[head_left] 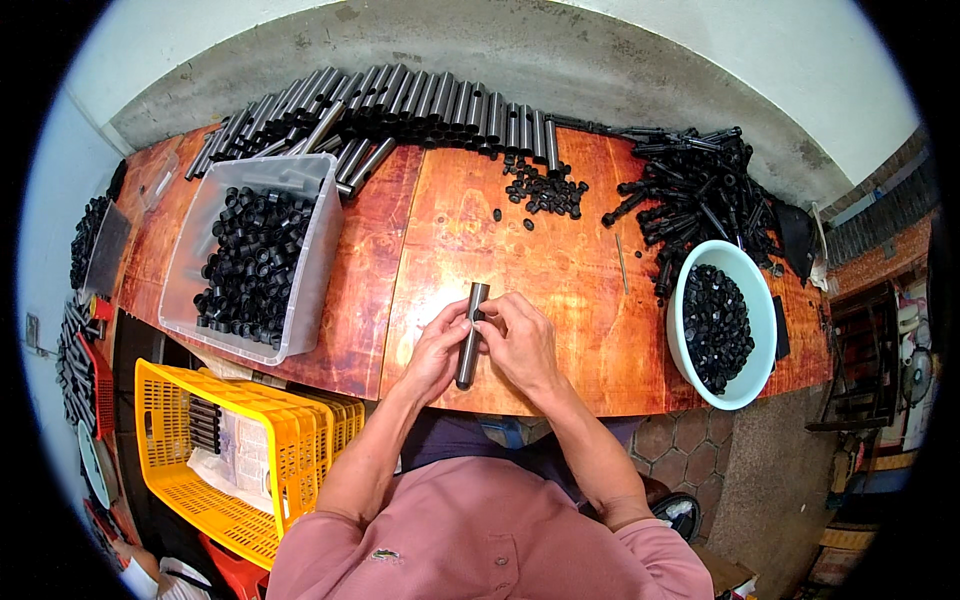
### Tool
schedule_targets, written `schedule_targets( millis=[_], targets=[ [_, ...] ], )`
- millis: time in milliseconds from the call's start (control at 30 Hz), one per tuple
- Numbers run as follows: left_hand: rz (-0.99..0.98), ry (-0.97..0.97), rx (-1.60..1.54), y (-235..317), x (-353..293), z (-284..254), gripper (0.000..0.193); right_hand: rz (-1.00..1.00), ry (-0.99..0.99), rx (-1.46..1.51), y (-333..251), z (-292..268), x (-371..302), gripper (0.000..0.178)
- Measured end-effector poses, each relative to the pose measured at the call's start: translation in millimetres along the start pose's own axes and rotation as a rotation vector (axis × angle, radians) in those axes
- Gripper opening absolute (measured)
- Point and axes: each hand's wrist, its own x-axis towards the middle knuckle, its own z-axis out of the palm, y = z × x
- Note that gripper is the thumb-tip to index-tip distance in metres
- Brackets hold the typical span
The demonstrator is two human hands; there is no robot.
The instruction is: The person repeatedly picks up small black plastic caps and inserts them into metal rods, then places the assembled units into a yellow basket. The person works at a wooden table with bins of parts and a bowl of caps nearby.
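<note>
A dark metallic tube (468, 358) stands out in front of me over the near edge of the wooden table, its length running toward me. My left hand (438, 347) is closed round its left side. On the right, my right hand (522, 342) has its thumb and fingertips against the upper part of the tube. Whether those fingertips also pinch some small part is hidden. Small black caps (548, 192) lie loose farther off on the table, near a long row of similar dark tubes (440, 105).
A clear plastic bin (323, 245) of black caps stands at left, a pale blue bowl (764, 330) of small black parts at right. Black rod-like parts (705, 190) are heaped behind the bowl. A yellow crate (275, 440) sits below the table's left edge. Another person's hand (135, 555) shows at lower left.
</note>
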Motion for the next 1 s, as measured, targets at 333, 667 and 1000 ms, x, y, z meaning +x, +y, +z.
schedule_targets(
  millis=[333, 667, 1000],
  targets=[
    [0.002, 0.081, 0.108, -2.6, 3.6, 2.5, 0.034, -0.107, -0.054, -0.092, -4.6, -2.0, -2.2, 0.021],
    [-0.049, 0.136, 0.022, 4.3, -2.6, 12.3, 0.029, 0.054, -0.132, 0.496, -44.7, -70.1, 1.3, 0.017],
    [-0.110, 0.180, 0.049, -2.4, 1.1, 8.1, 0.027, -1.396, -0.229, 0.829, -188.6, -221.9, -66.5, 0.012]
  ],
)
